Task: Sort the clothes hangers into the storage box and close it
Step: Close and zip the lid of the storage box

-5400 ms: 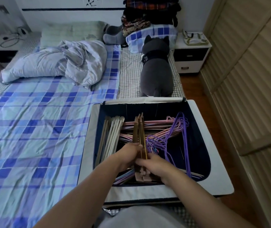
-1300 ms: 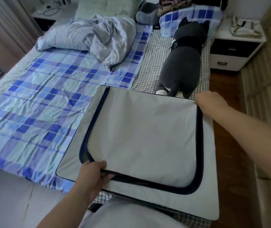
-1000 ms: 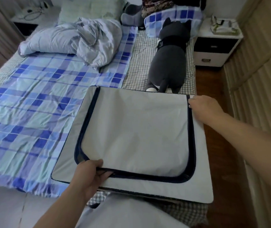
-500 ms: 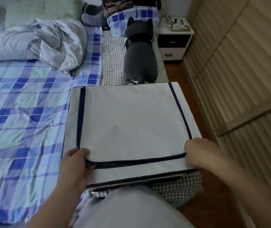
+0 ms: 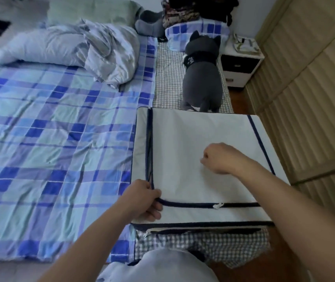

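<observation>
The white fabric storage box (image 5: 193, 131) lies on the bed's right side with its lid flap down; the hangers are hidden inside. A dark blue zipper track runs around the lid. The white zipper pull (image 5: 218, 205) sits midway along the near edge; the track to its right looks joined, while the left side still gapes. My left hand (image 5: 145, 198) pinches the lid's near-left corner at the zipper. My right hand (image 5: 220, 157) hovers as a loose fist over the lid's middle, holding nothing.
A blue plaid sheet (image 5: 50, 143) covers the bed to the left, with a crumpled duvet (image 5: 77, 49) at the back. A grey plush cat (image 5: 202, 78) lies just behind the box. A white nightstand (image 5: 239, 64) and ribbed wardrobe doors (image 5: 309, 88) stand at right.
The lid was folded down over the hangers. My right hand drew the zipper from the far-right corner round to the near edge, then let go and lifted over the lid. My left hand stays at the corner.
</observation>
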Demonstrator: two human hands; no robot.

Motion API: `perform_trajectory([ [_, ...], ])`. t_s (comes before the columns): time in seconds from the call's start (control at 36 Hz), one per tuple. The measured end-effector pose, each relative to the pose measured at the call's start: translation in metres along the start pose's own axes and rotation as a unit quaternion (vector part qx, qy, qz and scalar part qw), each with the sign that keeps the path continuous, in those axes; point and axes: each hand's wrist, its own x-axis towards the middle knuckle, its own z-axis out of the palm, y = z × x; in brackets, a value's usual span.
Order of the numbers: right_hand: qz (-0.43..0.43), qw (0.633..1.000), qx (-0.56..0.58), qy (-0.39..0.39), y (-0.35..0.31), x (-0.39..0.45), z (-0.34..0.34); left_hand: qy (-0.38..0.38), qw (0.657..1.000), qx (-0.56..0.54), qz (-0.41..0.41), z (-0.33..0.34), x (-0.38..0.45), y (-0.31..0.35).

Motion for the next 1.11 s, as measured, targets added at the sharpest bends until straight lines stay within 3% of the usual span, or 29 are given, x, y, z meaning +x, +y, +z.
perform_trajectory([
  [0.11, -0.089, 0.984, 0.104, 0.110, -0.050, 0.071, -0.034, -0.019, 0.999, 0.047, 0.006, -0.010, -0.001, 0.002],
  [0.22, -0.115, 0.973, 0.138, 0.143, -0.097, 0.147, -0.055, -0.022, 0.999, 0.039, 0.001, -0.013, 0.000, -0.002],
  [0.36, -0.119, 0.976, 0.162, 0.084, -0.140, 0.210, -0.070, -0.020, 1.000, 0.015, -0.003, -0.020, 0.004, -0.005],
  [0.61, -0.139, 0.955, 0.258, 0.050, -0.142, 0.225, -0.079, -0.005, 1.000, 0.020, -0.004, -0.022, -0.003, -0.003],
  [0.69, -0.177, 0.953, 0.236, 0.068, -0.144, 0.226, -0.071, -0.009, 1.000, 0.028, -0.006, -0.023, -0.004, -0.002],
  [0.89, -0.246, 0.934, 0.109, 0.237, -0.149, 0.228, -0.053, -0.012, 1.000, 0.028, -0.003, -0.023, -0.001, -0.002],
  [1.0, -0.259, 0.928, 0.053, 0.263, -0.146, 0.223, -0.045, -0.017, 0.999, 0.026, -0.007, -0.024, -0.001, -0.005],
  [1.11, -0.297, 0.917, 0.071, 0.256, -0.134, 0.195, -0.033, -0.027, 0.999, 0.022, 0.003, -0.024, -0.004, -0.005],
])
